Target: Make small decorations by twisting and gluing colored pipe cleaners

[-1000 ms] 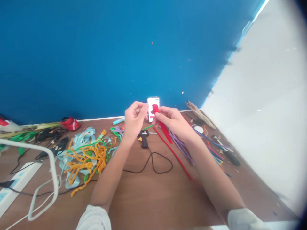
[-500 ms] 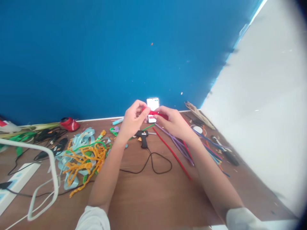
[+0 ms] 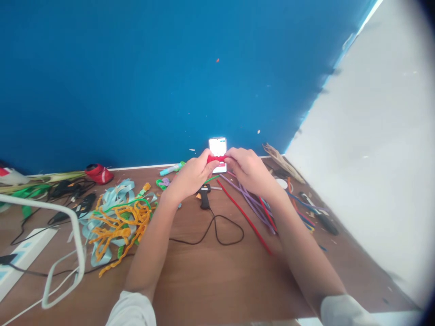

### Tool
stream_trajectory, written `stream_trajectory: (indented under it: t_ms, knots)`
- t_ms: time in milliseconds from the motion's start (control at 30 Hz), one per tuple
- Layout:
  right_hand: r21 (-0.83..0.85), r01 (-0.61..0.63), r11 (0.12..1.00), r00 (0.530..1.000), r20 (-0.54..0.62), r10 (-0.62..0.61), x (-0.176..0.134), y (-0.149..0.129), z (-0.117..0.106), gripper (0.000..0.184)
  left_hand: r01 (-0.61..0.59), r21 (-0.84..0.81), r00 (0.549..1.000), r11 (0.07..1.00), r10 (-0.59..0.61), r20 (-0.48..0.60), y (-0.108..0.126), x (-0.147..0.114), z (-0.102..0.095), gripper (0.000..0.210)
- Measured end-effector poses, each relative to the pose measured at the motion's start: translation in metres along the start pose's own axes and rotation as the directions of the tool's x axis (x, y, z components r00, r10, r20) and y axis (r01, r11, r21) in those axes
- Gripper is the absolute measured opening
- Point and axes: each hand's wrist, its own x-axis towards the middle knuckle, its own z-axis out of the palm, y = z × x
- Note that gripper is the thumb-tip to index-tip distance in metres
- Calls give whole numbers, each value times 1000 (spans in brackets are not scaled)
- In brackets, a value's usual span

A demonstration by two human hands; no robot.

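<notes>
A red fuzzy pipe cleaner (image 3: 217,158), bent or coiled into a short piece, is pinched between both hands above the table. My left hand (image 3: 196,171) closes on its left end, thumb and fingers together. On its right end, my right hand (image 3: 247,168) grips in the same way. Behind the piece a lit phone (image 3: 217,145) leans upright against the blue wall. Below my left hand lies a black glue gun (image 3: 204,197). Red pipe cleaners (image 3: 244,215) and purple pipe cleaners (image 3: 254,206) lie under and beside my right hand.
Left on the table are orange pipe-cleaner branches (image 3: 118,231), light blue ribbon (image 3: 115,194), a white power strip (image 3: 25,253) and a white bent frame (image 3: 79,244). A red roll (image 3: 98,174) sits by the wall. To the right lie a dark-handled tool (image 3: 326,222) and dried husks (image 3: 283,163).
My hands have come level around the red piece, and the right fingers have shifted their grip. Less red shows beside my right hand. The view has moved slightly.
</notes>
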Motion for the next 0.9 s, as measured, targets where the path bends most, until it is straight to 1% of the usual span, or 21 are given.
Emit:
stream_trajectory:
  t_ms: [167,300,333,400,467,533,600,667,733,800,833,900]
  knots:
    - [155,-16,988,999,-26,20,1,-7,0,29,-29,-110,999,994,26,-30,3,0,3,25]
    - [173,-15,985,1000,19,12,0,-9,-4,27,-28,-158,999,987,20,-49,0,-3,-1,22]
    - [176,-12,984,999,35,6,0,-9,-5,27,-18,-179,999,984,9,-49,-1,-3,-2,23]
    - [178,-13,984,999,52,4,-1,-8,-7,26,-6,-236,998,972,-9,-60,-2,-5,-4,34]
    - [169,-23,985,999,51,15,-1,-8,-8,27,-25,-300,995,954,-5,-101,-3,-4,-4,44]
    - [144,-16,989,999,49,9,-1,-8,-6,27,-74,-366,985,928,10,-174,-2,-3,0,44]
    - [135,13,991,998,64,-22,-1,-10,-3,26,-115,-410,971,905,15,-240,1,0,6,40]
    - [139,31,990,996,73,-41,-1,-12,1,26,-124,-384,962,915,16,-273,4,2,13,36]
    - [128,18,992,997,75,-28,0,-14,5,25,-114,-274,945,955,20,-326,5,3,19,36]
    - [96,-4,995,996,84,-4,0,-16,10,24,-97,-152,910,984,26,-413,5,4,23,41]
    - [76,-11,997,996,91,4,0,-17,11,24,-90,-117,891,989,27,-453,3,4,26,43]
    - [44,-13,999,996,86,9,0,-20,14,25,-88,-104,863,991,24,-505,0,5,30,45]
